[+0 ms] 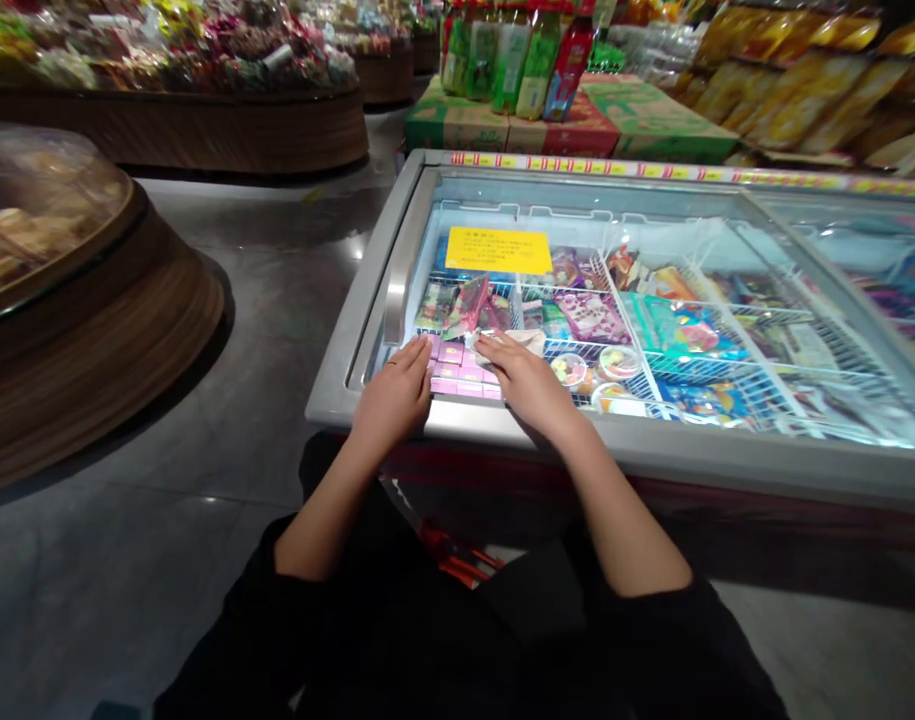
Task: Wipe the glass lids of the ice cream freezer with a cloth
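bottles [511, 62] on cardboard boxes [551, 135] — wood-sided display stand [89, 345] at left

Yellow sign [498, 250] illegible, right end of the freezer [727, 452] off-frame.

yellow sign [497, 252] on freezer [472, 418], small rim tags [569, 165], lettering unreadable

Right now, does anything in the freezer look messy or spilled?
A little messy: one red packet lies slanted on the other packets, while the pink boxes nearby sit in neat rows. I can't see any spill.
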Demonstrator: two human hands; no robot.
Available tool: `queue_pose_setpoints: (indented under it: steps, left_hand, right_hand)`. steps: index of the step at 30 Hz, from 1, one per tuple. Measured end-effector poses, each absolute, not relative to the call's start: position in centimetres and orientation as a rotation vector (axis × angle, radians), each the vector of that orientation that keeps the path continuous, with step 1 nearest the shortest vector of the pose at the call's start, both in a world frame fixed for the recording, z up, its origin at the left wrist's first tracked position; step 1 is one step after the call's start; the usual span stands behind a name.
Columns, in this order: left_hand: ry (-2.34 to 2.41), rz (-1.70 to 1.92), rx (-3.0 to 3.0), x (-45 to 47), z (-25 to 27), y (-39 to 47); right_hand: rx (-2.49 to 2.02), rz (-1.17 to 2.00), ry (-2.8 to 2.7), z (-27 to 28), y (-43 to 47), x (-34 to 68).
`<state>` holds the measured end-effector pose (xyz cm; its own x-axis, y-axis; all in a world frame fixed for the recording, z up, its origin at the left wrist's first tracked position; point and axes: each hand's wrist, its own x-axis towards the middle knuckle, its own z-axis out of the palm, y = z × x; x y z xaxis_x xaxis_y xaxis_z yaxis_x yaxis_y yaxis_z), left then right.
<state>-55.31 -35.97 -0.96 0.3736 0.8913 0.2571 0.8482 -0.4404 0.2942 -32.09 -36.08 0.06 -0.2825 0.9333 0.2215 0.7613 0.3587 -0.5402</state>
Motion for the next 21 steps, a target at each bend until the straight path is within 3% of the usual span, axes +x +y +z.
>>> queue_pose_setpoints:
  steps: [5,13,21]
  left_hand:
    - [1.620,0.618,2.530,-54.9,-1.0,-36.1]
    - [1.567,0.659,2.581,-55.2,-1.4,-35.9]
    - [1.577,0.719,2.598,-55.1,-1.6,-36.1]
  right_hand:
    - [-1.350,0.507,-2.196,-0.6,-39.7,-33.7]
    - [-1.405,0.429,-2.149,-0.3,-34.7,-35.5]
    - [-1.438,0.360,-2.173,-1.3,-39.5,-35.0]
